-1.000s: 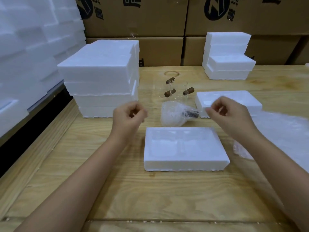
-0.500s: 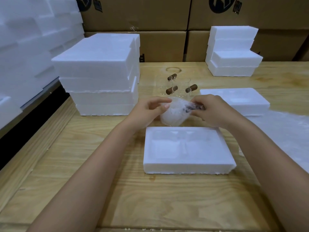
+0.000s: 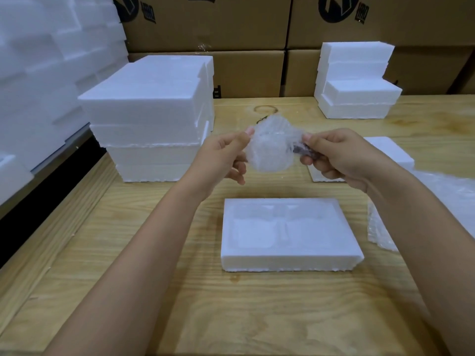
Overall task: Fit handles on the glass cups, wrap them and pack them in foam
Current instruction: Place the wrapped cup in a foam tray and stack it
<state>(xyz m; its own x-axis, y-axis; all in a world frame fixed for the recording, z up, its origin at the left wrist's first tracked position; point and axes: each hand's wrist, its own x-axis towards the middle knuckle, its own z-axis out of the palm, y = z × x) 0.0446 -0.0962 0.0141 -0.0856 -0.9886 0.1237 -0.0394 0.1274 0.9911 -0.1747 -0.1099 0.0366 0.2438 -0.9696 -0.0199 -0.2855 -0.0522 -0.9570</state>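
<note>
A glass cup wrapped in bubble wrap (image 3: pixel 270 150) hangs in the air between my hands, above the table. My left hand (image 3: pixel 223 155) pinches the wrap at its left edge. My right hand (image 3: pixel 331 155) grips the right side, where the dark brown handle (image 3: pixel 299 149) shows through the wrap. Below them a white foam tray (image 3: pixel 288 258) with two moulded recesses lies on the wooden table (image 3: pixel 180 291), nothing in it. The other cups behind are hidden by the wrapped cup and my hands.
A tall stack of foam blocks (image 3: pixel 151 119) stands at the left, a smaller stack (image 3: pixel 357 80) at the back right. Another foam tray (image 3: pixel 390 150) lies behind my right hand. Loose bubble wrap (image 3: pixel 380 227) lies at the right edge. Cardboard boxes (image 3: pixel 231 34) line the back.
Both hands closed in on the wrapped cup that lay on the table, took hold of it and lifted it up off the table.
</note>
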